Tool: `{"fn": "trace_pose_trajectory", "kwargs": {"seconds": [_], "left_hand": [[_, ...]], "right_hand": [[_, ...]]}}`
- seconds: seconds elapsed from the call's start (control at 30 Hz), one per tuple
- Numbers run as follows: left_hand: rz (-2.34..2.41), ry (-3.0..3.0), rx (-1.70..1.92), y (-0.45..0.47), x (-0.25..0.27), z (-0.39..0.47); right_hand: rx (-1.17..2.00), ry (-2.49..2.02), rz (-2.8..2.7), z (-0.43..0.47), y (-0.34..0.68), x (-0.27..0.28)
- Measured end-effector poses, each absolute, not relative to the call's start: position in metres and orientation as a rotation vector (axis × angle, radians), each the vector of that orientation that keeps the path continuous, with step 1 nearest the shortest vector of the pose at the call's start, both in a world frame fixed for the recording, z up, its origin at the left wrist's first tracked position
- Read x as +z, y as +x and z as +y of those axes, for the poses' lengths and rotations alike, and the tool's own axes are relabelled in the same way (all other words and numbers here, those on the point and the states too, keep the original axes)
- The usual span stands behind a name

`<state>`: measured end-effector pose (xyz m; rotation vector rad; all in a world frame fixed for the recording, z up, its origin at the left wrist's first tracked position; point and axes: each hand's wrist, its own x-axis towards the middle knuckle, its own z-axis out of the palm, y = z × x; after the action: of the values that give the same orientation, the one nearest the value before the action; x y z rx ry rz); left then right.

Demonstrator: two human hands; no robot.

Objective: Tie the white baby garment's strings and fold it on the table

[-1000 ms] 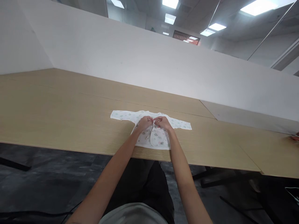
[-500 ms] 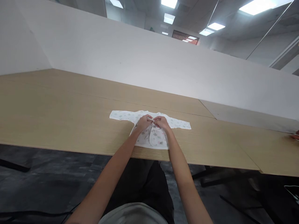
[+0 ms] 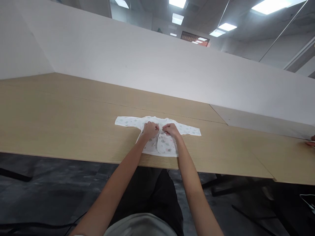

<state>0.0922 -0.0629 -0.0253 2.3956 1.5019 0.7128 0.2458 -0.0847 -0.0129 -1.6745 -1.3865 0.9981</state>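
Observation:
A small white baby shirt [image 3: 166, 144] with a scattered print lies on the table, its sleeves spread to both sides and its hem toward me. Its front opening runs down the middle. My left hand [image 3: 150, 130] rests on the left front panel, fingers curled closed near the opening. Across the opening, my right hand [image 3: 170, 129] pinches at the edge of the right panel. A narrow gap separates the two hands. The fingertips cover the small bits of cloth between them, so the exact hold is hard to see.
The light wooden table [image 3: 73, 131] stretches to both sides, with a white partition [image 3: 137, 62] along its back. At the far right edge part of another person's hand [image 3: 313, 138] shows beside an orange-red thing. Table legs and dark floor lie below.
My hands have moved slightly apart at the shirt's front opening. The left hand has turned and slid a little lower. The shirt lies in nearly the same place.

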Motion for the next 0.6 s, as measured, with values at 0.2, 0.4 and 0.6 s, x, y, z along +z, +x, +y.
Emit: {"fn": "trace_pose_trajectory", "kwargs": {"seconds": [0.2, 0.4, 0.6], "left_hand": [[1.321, 2.353, 0.472, 0.091, -0.01, -0.071], [1.014, 2.165, 0.382, 0.08, -0.006, -0.07], [0.872, 2.17, 0.317, 0.074, -0.016, -0.057]], "right_hand": [[1.258, -1.621, -1.757, -0.09, 0.253, -0.003], [1.385, -1.658, -1.856, -0.092, 0.262, -0.002], [1.386, -1.71, -1.892, -0.096, 0.26, 0.004]]}}
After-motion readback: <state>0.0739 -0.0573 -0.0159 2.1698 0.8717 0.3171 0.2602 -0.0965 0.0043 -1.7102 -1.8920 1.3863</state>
